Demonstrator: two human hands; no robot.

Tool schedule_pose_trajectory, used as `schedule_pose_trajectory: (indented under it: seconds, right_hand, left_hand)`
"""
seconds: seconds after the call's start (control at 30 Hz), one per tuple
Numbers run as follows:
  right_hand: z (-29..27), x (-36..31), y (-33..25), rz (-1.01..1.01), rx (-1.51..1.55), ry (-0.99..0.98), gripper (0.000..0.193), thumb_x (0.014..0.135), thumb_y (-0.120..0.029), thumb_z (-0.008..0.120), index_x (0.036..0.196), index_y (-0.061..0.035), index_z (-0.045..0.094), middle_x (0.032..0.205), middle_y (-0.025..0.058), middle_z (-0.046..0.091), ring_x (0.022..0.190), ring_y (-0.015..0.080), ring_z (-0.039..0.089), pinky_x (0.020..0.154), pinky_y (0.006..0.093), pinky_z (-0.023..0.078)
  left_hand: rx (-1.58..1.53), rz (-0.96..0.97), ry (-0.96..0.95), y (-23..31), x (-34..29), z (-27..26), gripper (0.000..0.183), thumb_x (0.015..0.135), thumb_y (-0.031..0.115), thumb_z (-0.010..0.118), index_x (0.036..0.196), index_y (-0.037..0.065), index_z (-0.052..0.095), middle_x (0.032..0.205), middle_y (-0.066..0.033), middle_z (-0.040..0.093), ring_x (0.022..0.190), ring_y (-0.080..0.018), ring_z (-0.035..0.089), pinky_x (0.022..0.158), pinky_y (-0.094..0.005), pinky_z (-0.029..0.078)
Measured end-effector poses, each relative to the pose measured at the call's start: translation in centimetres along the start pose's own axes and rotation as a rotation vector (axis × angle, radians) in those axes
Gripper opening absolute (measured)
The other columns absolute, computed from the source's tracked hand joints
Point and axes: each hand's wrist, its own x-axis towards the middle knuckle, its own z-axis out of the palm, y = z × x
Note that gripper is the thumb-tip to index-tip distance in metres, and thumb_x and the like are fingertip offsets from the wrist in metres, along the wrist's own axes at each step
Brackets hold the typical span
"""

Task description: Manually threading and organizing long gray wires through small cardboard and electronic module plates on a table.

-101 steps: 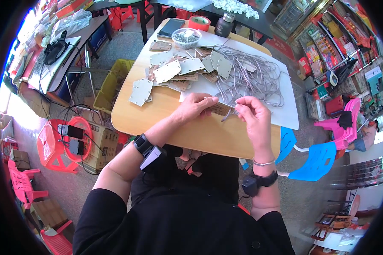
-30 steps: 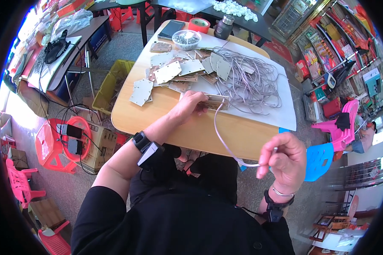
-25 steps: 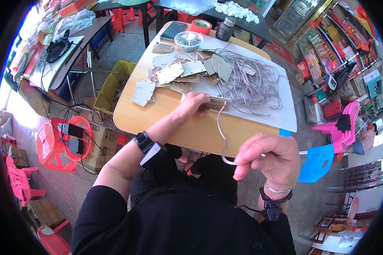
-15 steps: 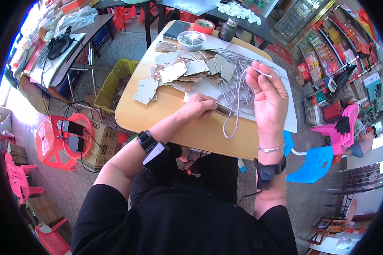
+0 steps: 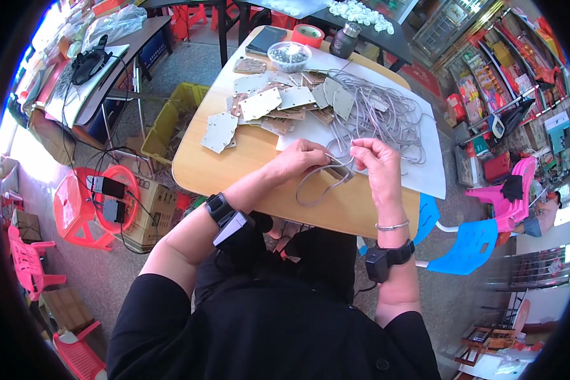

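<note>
My left hand (image 5: 299, 158) is closed in a pinch at the table's near edge, with a thin grey cord (image 5: 305, 201) coming from its fingertips. The cord hangs in a loose loop between both hands, over the wooden tabletop. Just to the right, my right hand (image 5: 380, 166) pinches the same cord between thumb and fingers. Beyond that hand a tangled heap of grey cord (image 5: 392, 114) lies on a white sheet (image 5: 432, 174). A pile of thin pale plates (image 5: 261, 104) with small holes spreads to the left of the heap.
Along the table's far side are a clear tub (image 5: 289, 57) of small metallic parts, a red tape roll (image 5: 308, 36), a dark bottle (image 5: 344, 41) and a dark phone (image 5: 266, 40). A yellow crate (image 5: 171, 120) stands left of the table; a blue chair (image 5: 465, 247) is at right.
My right hand has come down and left from its raised, palm-up position to beside my left hand. The cord loop has swung left and lower. My left hand has barely moved.
</note>
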Motion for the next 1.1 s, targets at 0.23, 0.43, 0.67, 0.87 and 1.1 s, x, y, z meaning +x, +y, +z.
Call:
schedule_pose_trajectory:
  seconds: [0.23, 0.43, 0.67, 0.87, 1.1]
  right_hand:
    - [-0.1, -0.6, 0.2, 0.041, 0.017, -0.033, 0.011, 0.081, -0.007, 0.065, 0.090, -0.0017, 0.066, 0.074, -0.0017, 0.061, 0.062, 0.0030, 0.049, 0.058, 0.0182, 0.042]
    - [0.0, -1.2, 0.0, 0.017, 0.124, 0.004, 0.013, 0.081, -0.007, 0.066, 0.092, -0.0015, 0.062, 0.077, 0.0004, 0.062, 0.064, 0.0036, 0.051, 0.060, 0.0183, 0.042]
    - [0.1, -1.7, 0.3, 0.019, 0.183, 0.054, 0.014, 0.081, -0.006, 0.066, 0.093, -0.0013, 0.060, 0.076, 0.0007, 0.062, 0.062, 0.0042, 0.050, 0.058, 0.0183, 0.041]
    - [0.4, -1.9, 0.7, 0.011, 0.194, 0.071, 0.014, 0.080, -0.005, 0.066, 0.093, -0.0011, 0.060, 0.076, 0.0010, 0.061, 0.062, 0.0049, 0.051, 0.057, 0.0185, 0.042]
    - [0.5, -2.0, 0.7, 0.024, 0.183, 0.075, 0.014, 0.081, -0.006, 0.066, 0.093, -0.0014, 0.060, 0.077, 0.0018, 0.062, 0.062, 0.0049, 0.052, 0.057, 0.0187, 0.042]
  left_hand:
    - [-0.028, -0.012, -0.014, 0.3, -0.2, 0.0, 0.029, 0.079, 0.024, 0.055, 0.086, -0.002, 0.065, 0.067, -0.0037, 0.057, 0.063, -0.0101, 0.052, 0.058, -0.0242, 0.041]
    - [-0.028, -0.020, -0.024, 0.4, -0.1, 0.0, 0.028, 0.080, 0.020, 0.054, 0.090, -0.005, 0.064, 0.069, -0.0047, 0.058, 0.061, -0.0095, 0.051, 0.057, -0.0224, 0.040]
    - [0.004, -0.026, -0.005, 0.7, -0.3, 0.1, 0.027, 0.080, 0.024, 0.055, 0.080, -0.001, 0.064, 0.065, -0.0031, 0.055, 0.062, -0.0102, 0.050, 0.057, -0.0242, 0.039]
    - [-0.001, 0.001, -0.021, 0.3, -0.2, -0.1, 0.027, 0.081, 0.023, 0.054, 0.078, -0.002, 0.064, 0.064, -0.0037, 0.055, 0.058, -0.0098, 0.050, 0.054, -0.0242, 0.039]
    - [0.004, 0.003, -0.021, 0.3, -0.1, 0.0, 0.028, 0.081, 0.023, 0.053, 0.079, -0.002, 0.064, 0.063, -0.0036, 0.055, 0.057, -0.0097, 0.050, 0.054, -0.0242, 0.039]
